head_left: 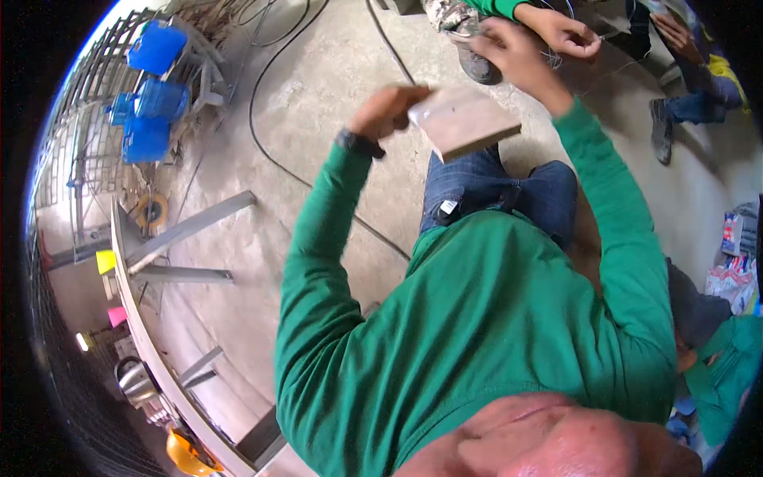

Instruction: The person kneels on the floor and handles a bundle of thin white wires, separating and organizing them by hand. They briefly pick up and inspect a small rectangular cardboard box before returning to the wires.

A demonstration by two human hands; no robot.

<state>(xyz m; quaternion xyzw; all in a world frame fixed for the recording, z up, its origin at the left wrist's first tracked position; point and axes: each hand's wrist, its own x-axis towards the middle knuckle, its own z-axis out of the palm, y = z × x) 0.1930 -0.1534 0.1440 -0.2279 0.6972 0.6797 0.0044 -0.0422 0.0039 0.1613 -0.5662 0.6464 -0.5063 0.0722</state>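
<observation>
My left hand, with a dark band at its wrist, is closed at the left corner of a flat beige block with a brown edge. The block is held tilted above my knees; whether it is solid wood or a box I cannot tell. Up and to the right of it, my right hand is raised, apart from the block. Its fingers look stretched out and somewhat blurred, and I see nothing held in them. Just beyond is another person's hand in a green sleeve, with thin wire loops near it.
Blue water jugs stand at the far left. A bench with metal legs bears a yellow hard hat. A black cable crosses the concrete floor. Co-workers sit ahead and to the right, beside packaged goods.
</observation>
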